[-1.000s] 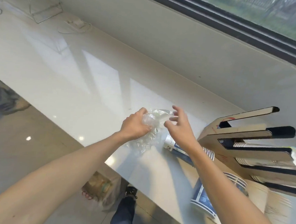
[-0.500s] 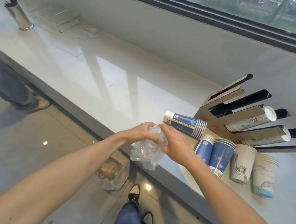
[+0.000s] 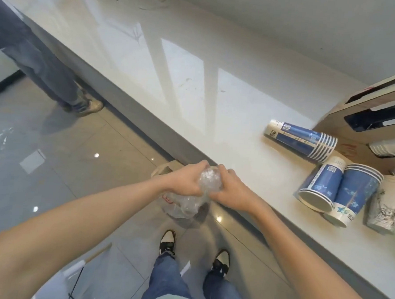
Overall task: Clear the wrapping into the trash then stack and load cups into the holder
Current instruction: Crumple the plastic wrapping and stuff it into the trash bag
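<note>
Head view, both hands (image 3: 185,182) (image 3: 232,192) squeezing wrapping (image 3: 209,181)

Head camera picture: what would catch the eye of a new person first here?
First, the two bare hands, left hand and right hand, squeezing a crumpled clear plastic wrapping at the centre, above a plastic trash bag on the floor. To the right, stacks of blue paper cups lie on the glossy white counter.

Clear crumpled wrapping (image 3: 207,184) is held above the trash bag (image 3: 177,206); blue cup stacks (image 3: 302,142) are lain at three o'clock beside the holder (image 3: 345,128)
</note>
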